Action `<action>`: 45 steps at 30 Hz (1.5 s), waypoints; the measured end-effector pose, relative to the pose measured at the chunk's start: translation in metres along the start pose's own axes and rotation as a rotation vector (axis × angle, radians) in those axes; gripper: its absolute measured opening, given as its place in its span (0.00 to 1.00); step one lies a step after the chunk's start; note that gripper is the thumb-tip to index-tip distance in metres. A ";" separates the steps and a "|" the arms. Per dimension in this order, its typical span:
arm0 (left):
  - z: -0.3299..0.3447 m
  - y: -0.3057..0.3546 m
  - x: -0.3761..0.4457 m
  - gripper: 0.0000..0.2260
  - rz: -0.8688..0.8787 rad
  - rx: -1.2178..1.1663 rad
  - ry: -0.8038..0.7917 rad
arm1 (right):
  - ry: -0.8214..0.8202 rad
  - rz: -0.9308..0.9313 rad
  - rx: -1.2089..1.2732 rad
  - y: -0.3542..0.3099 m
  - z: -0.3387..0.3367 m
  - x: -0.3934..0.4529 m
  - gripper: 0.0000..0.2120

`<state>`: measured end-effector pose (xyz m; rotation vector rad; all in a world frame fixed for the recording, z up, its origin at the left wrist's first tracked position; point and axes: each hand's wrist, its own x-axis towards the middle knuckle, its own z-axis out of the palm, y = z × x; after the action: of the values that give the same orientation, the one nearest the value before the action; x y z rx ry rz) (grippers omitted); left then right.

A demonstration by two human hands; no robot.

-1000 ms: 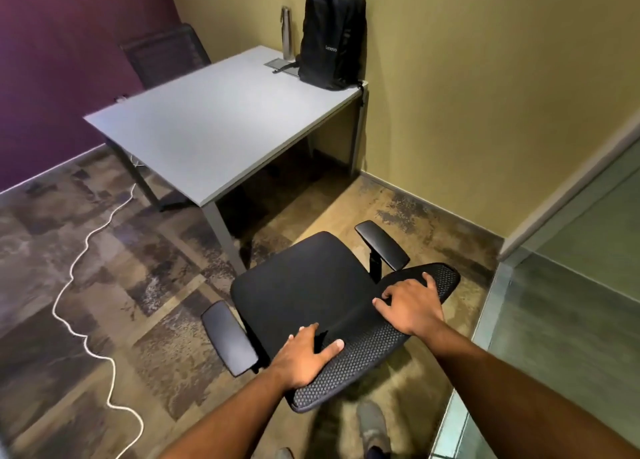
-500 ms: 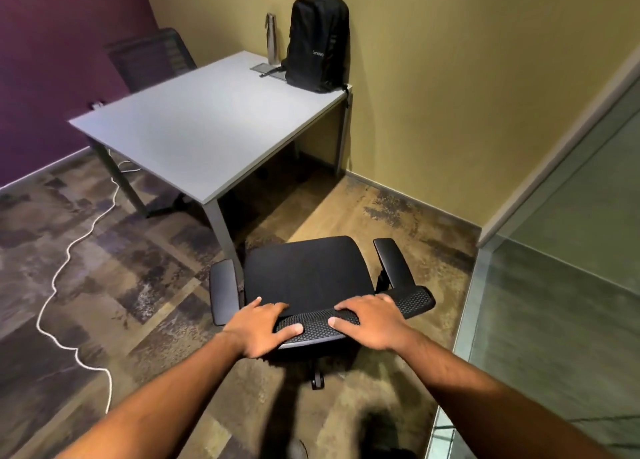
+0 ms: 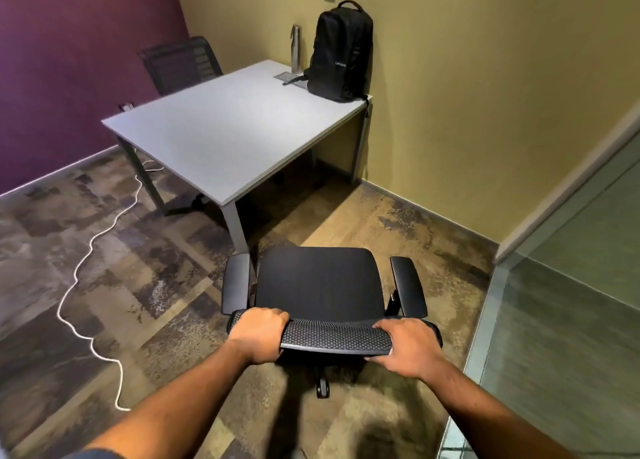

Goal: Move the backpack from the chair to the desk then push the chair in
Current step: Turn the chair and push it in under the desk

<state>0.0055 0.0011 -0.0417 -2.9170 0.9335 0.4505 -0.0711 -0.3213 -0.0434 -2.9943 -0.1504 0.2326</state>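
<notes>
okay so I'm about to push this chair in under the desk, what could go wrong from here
The chair sits off toward the desk's near corner, so its left armrest may hit the desk leg. Both hands, left and right, grip the backrest top; a hard shove could jolt the backpack standing at the desk edge.

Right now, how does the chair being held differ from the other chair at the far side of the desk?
The near chair stands clear of the desk, seat fully visible; the far chair sits behind the desk, only its backrest showing. The left hand and right hand grip the near chair's backrest; nothing touches the far chair. Both are black with mesh backs.
</notes>
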 end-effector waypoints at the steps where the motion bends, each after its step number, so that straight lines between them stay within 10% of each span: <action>1: -0.001 -0.001 0.003 0.15 0.001 0.002 -0.008 | 0.000 0.009 0.000 0.002 0.000 -0.001 0.40; 45: -0.038 0.092 0.174 0.16 0.066 -0.120 0.084 | -0.053 0.055 0.003 0.191 -0.048 0.063 0.29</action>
<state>0.0970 -0.1769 -0.0515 -3.0416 1.0513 0.4037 0.0154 -0.5088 -0.0329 -2.9930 -0.0732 0.3176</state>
